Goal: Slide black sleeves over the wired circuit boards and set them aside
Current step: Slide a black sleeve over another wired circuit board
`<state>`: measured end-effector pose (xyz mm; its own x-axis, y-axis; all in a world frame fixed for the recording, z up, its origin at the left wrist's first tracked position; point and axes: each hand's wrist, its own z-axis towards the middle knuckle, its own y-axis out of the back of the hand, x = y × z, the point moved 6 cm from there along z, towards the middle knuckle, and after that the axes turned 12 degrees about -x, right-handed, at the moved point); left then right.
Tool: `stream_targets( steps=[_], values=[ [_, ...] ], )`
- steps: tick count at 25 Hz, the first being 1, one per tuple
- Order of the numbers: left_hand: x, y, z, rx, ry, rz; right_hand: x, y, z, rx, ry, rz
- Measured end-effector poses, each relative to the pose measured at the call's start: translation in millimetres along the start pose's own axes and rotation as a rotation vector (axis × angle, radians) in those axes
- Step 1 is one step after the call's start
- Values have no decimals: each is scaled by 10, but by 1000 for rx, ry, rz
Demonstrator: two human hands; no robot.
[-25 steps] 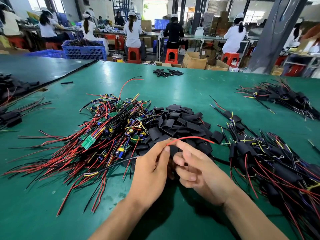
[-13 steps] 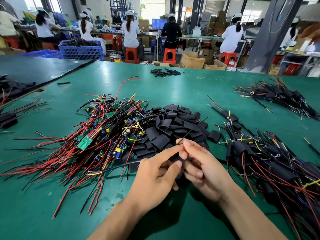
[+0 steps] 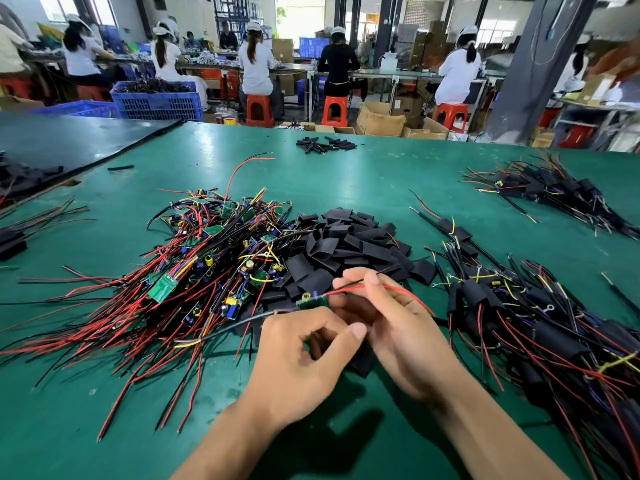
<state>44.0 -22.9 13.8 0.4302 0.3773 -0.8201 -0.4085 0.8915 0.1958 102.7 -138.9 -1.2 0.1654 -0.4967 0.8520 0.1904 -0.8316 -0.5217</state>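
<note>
My left hand (image 3: 304,351) is curled, thumb pointing right, and holds a green wired circuit board (image 3: 313,301) at its near end. My right hand (image 3: 398,327) pinches the board's red wire (image 3: 398,289) and a thin black wire between thumb and forefinger. A black sleeve (image 3: 360,362) shows under both hands; which hand holds it is hidden. Bare wired boards lie heaped (image 3: 214,265) at left. Loose black sleeves are piled (image 3: 346,244) just behind my hands. Sleeved boards are stacked (image 3: 536,323) at right.
The green table (image 3: 346,178) carries another sleeved bundle (image 3: 547,192) at far right, small black pieces (image 3: 325,144) at the back, and dark bundles (image 3: 14,237) at the left edge. Beyond the table, several workers sit on red stools beside blue crates (image 3: 159,98) and cardboard boxes.
The green board has come into sight between my hands. The red wire now trails over my right fingers to the right, and both hands have shifted slightly.
</note>
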Motion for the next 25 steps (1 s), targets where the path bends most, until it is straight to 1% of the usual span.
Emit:
stream_targets(
  steps=[2,4,6,8,10,13,14,16,18,22,23,25],
  values=[
    [21,-36,-9,20,-68,138,61,13,26,-33,-5,115],
    [60,-102,-30,57,-65,216,95,52,43,-78,-33,202],
    [143,-113,-22,17,60,120,89,90,49,-119,-90,271],
    [206,-80,11,-78,196,-17,76,111,50,-138,-131,320],
    [187,-56,39,-129,247,-98,59,104,49,-135,-143,333],
    [130,-85,37,-120,314,-258,17,112,53,-145,-148,295],
    [111,-101,26,-111,334,-298,3,130,59,-160,-138,249],
    [76,-113,14,-75,327,-292,-21,183,81,-215,-91,130],
    [78,-153,13,-26,350,-324,-29,243,96,-287,-49,65],
    [131,-216,4,26,568,-560,45,320,107,-395,41,83],
    [153,-225,5,17,626,-612,82,341,104,-419,67,99],
    [213,-194,32,-60,746,-723,156,380,93,-448,108,156]
  ],
)
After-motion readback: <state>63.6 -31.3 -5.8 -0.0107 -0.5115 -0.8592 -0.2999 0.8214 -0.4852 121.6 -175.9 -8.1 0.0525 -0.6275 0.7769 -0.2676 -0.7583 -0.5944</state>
